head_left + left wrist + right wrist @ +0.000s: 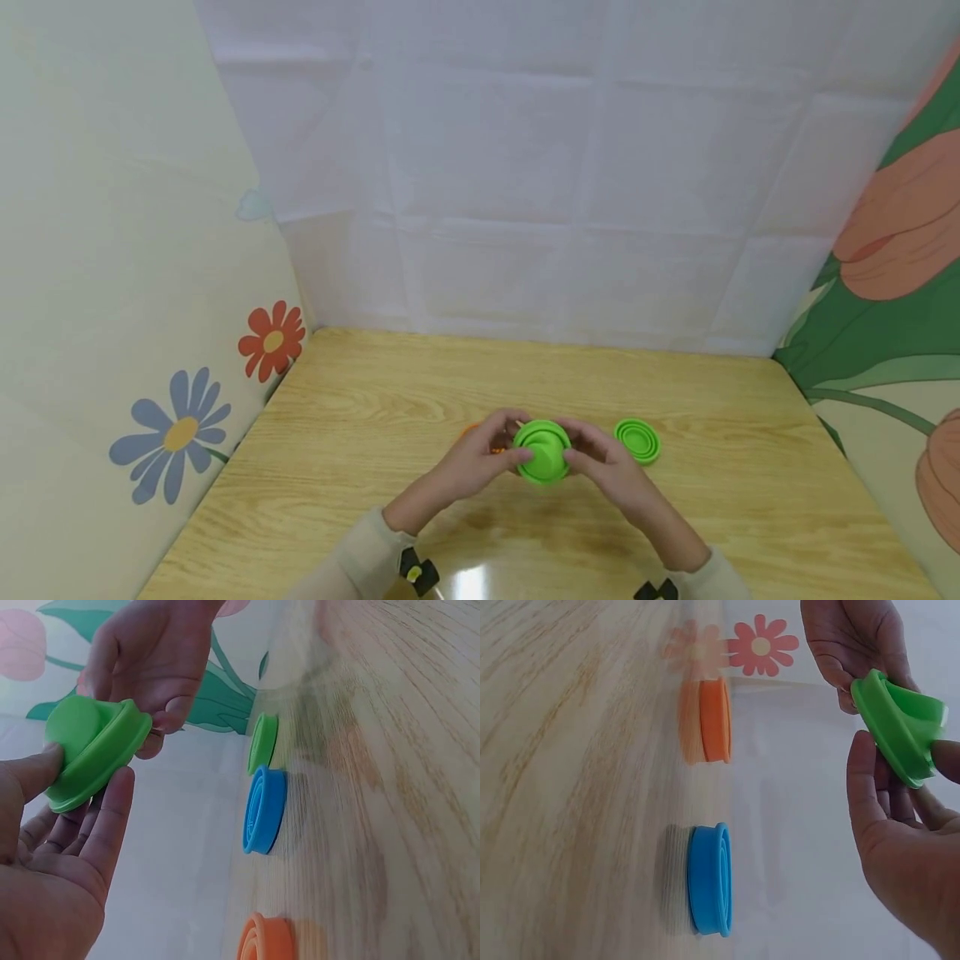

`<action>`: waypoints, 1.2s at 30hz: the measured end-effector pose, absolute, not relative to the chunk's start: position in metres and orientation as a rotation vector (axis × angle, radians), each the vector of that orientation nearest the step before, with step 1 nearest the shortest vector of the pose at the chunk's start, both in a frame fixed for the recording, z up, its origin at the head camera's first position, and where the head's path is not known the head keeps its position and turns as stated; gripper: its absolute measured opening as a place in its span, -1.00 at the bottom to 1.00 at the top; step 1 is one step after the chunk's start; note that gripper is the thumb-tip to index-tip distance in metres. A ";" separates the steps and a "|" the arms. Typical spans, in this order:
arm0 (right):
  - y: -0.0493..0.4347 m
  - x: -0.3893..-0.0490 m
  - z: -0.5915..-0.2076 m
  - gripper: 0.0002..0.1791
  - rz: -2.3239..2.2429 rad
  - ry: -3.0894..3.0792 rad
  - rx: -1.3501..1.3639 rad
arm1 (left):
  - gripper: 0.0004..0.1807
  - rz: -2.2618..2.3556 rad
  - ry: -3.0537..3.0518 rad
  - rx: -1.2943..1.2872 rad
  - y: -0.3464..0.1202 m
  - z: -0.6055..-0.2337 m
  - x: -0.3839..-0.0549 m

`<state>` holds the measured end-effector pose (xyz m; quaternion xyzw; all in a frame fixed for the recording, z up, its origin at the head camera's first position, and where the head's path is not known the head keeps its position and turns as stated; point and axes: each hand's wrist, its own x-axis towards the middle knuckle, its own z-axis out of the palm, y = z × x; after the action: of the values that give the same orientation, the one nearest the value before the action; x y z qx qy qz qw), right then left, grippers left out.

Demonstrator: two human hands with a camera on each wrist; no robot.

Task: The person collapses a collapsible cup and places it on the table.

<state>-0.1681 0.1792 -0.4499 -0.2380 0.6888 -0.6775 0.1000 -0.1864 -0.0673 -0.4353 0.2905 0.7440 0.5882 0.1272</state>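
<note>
Both hands hold a green collapsible cup [545,457] up above the table, one at each side. My left hand [474,460] pinches its left edge, thumb on the near face and fingers behind. My right hand [613,473] grips the opposite edge the same way. In the left wrist view the cup's middle [73,727] bulges unevenly out of the thick rim, one side standing further out. The right wrist view shows the same slanted bulge beyond the rim [889,727].
On the wooden table [360,392] lie another green collapsed cup [637,442] right of the hands, a blue one [265,810] that the hands hide in the head view, and an orange one [715,720]. A white cloth [487,167] hangs behind the table, flowered sheets at both sides.
</note>
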 end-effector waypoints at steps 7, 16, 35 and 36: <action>0.180 -0.169 -0.449 -0.51 -1.993 2.024 -0.759 | -0.69 1.747 2.111 0.782 -0.068 -0.437 -0.188; 0.180 -0.168 -0.449 -0.52 -1.953 2.069 -0.724 | -0.68 1.669 2.123 0.775 -0.066 -0.438 -0.188; 0.172 -0.164 -0.449 -0.54 -1.952 2.252 -0.656 | -0.70 1.719 2.122 0.720 -0.064 -0.437 -0.189; 0.171 -0.164 -0.450 -0.56 -1.949 2.277 -0.655 | -0.71 1.712 2.136 0.723 -0.064 -0.437 -0.189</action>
<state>-0.1636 0.1713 -0.4498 -0.2133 0.7418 -0.6347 0.0369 -0.1886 -0.0637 -0.4373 0.2522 0.7454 0.5973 0.1547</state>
